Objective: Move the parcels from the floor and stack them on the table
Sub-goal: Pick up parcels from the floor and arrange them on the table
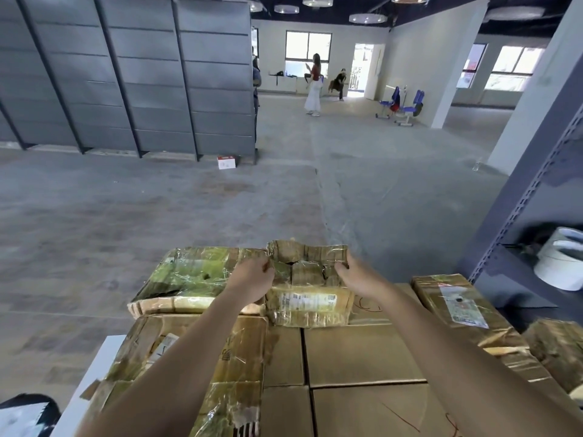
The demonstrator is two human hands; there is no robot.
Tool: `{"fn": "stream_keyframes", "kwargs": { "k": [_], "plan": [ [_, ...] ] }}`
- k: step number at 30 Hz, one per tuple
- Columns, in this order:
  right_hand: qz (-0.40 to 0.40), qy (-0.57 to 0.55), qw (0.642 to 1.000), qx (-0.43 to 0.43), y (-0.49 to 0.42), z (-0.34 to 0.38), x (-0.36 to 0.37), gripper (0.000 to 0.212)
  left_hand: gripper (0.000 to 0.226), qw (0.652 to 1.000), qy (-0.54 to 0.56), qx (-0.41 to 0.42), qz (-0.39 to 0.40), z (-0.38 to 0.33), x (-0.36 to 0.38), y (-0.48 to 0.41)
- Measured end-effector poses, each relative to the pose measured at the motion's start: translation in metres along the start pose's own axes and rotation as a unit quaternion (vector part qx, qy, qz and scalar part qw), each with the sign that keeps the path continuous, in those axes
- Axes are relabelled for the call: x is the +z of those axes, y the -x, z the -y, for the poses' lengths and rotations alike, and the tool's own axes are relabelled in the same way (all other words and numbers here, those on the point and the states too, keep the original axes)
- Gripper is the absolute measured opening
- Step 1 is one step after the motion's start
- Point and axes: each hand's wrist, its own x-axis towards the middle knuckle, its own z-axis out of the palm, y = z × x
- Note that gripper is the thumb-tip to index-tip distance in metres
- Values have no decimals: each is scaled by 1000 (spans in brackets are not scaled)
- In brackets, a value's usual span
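A small, torn, tape-wrapped cardboard parcel (307,298) with a white label lies on top of the stack of brown boxes (362,354). My left hand (252,280) grips its left side and my right hand (358,275) grips its right side, both near the far end. To its left lies a flat, crushed parcel (192,279) under shiny tape. A large worn box (220,367) sits under my left forearm. Another labelled parcel (460,304) lies at the right of the stack. The white table edge (94,373) shows at lower left.
A grey metal shelf rack (533,197) stands close on the right, holding a white bucket (561,260). Grey shelving units (126,74) line the left. A small white and red box (226,162) lies on the concrete floor. Two persons are far back by the windows.
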Motion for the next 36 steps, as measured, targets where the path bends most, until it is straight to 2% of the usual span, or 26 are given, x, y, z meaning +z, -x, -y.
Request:
{"fn": "stream_keyframes", "kwargs": {
  "k": [3, 6, 7, 9, 12, 16, 21, 26, 32, 36],
  "plan": [
    [-13, 33, 999, 3, 0, -1, 6, 68, 25, 998, -56, 2, -12, 2, 5, -2],
    [-87, 33, 996, -4, -2, -4, 7, 61, 33, 999, -17, 5, -35, 3, 4, 2],
    [-110, 38, 993, -8, -2, -5, 7, 58, 29, 999, -4, 11, -48, 4, 3, 3],
    [-122, 58, 991, -18, -1, -6, 8, 56, 21, 997, 4, 26, -66, 5, 0, 6],
    [-132, 75, 988, -29, 1, -6, 7, 52, 27, 997, 15, 41, -71, 3, -4, 10],
    [-185, 123, 974, -43, 7, 0, 10, 39, 28, 994, 17, 66, -80, 3, -10, 14],
    [-241, 174, 948, -112, 27, 19, 20, 36, 25, 992, 20, 92, -83, 5, -20, 26],
    [-226, 138, 949, -170, 57, 42, 37, 36, 29, 990, 35, 79, -109, 16, -30, 50],
    [-204, 103, 942, -247, 90, 61, 57, 34, 28, 982, 18, 53, -181, 25, -44, 117],
    [-141, 35, 943, -300, 125, 74, 77, 34, 23, 972, 10, 3, -234, 36, -45, 175]
  ]
}}
